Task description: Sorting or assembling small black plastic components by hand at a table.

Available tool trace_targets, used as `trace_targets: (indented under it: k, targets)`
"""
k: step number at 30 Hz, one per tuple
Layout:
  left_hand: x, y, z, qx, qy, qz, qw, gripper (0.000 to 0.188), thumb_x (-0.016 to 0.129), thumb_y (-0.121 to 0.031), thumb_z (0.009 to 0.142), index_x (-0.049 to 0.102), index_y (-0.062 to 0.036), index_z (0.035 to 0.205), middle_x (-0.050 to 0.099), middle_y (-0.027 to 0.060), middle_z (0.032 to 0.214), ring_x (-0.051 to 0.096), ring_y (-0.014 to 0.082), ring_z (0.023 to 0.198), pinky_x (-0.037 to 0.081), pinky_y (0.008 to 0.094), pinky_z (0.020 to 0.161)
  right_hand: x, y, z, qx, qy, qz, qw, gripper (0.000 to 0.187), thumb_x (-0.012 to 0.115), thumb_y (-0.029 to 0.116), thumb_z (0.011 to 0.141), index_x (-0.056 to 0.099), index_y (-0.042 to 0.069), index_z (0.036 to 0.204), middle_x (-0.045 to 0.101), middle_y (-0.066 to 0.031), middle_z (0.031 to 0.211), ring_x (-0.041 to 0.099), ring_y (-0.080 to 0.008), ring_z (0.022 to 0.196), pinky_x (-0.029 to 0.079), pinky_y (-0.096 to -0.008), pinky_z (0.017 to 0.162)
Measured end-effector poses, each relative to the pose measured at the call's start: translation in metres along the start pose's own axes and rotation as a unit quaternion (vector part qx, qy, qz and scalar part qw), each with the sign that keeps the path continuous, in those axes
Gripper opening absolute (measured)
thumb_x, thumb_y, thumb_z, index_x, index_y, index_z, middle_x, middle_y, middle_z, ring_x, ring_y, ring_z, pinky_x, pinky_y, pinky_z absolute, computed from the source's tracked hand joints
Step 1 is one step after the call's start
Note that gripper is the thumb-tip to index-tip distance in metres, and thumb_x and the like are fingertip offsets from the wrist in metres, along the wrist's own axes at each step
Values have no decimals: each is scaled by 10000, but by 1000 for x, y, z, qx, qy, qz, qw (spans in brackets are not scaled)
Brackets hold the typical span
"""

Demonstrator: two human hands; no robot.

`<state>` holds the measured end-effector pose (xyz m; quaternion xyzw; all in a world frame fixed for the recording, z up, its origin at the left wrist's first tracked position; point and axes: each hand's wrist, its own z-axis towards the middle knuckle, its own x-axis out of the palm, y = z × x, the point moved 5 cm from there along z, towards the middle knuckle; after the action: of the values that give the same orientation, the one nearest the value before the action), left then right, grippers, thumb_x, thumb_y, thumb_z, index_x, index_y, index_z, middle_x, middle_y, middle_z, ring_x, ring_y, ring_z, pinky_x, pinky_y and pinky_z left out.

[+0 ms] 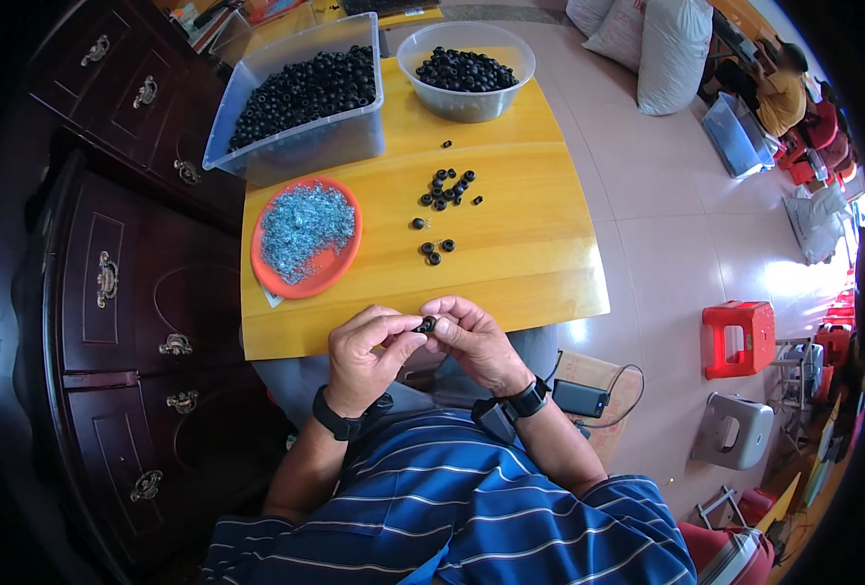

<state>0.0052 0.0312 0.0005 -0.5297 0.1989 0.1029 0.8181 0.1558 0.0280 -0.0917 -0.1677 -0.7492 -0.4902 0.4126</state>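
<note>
Just above the table's near edge, my left hand (369, 351) and my right hand (473, 341) meet, both closed in a pinch. Between their fingertips is a small round black plastic part (429, 324) with a hole in it; the fingers hide some of it. Beyond the hands, a few black ring-shaped parts (434, 258) lie on the yellow table (520, 258). A larger loose group of black parts (439, 194) is spread farther back. To the left stands an orange-red plate (329, 268) holding a heap of small shiny bluish metal pieces (301, 226).
A clear plastic bin (320, 141) and a round translucent bowl (470, 103), both filled with black parts, stand at the table's far side. Dark wooden cabinets (150, 263) line the left. On the right floor are a red stool (739, 338), a grey stool (735, 430) and white sacks (671, 58).
</note>
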Motion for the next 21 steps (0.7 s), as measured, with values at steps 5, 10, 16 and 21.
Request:
trace_targets:
  k: [5,10,16,21]
  targets:
    - [-4,0,1,1,-5,-2,1000,207,793,21,780,732,-7,976,693,84,852,679,158,712,538,262,624,2,3,3,-11,8,6,1000,241,619,122,998,617,49,1228,670,-17,1108,639,-81,931,539,-220,832]
    - [-3,0,1,-12,-21,-9,1000,189,801,14,773,731,1,948,697,85,837,664,171,729,514,272,651,8,4,6,-30,12,-3,999,200,609,115,1005,615,52,1194,653,-8,1038,615,-75,887,521,-227,806]
    - [-2,2,-1,-18,-28,-5,999,178,794,20,778,729,2,943,695,84,823,663,163,724,511,266,640,10,3,7,-42,49,-61,996,194,597,117,1014,569,64,1199,629,-1,986,600,-68,822,508,-217,769]
    - [-2,5,-2,-31,-27,-8,999,169,796,15,777,730,3,932,684,72,810,647,145,693,503,259,626,13,2,2,7,37,-52,998,205,561,150,1036,527,75,1224,632,-5,970,650,-80,858,540,-224,792]
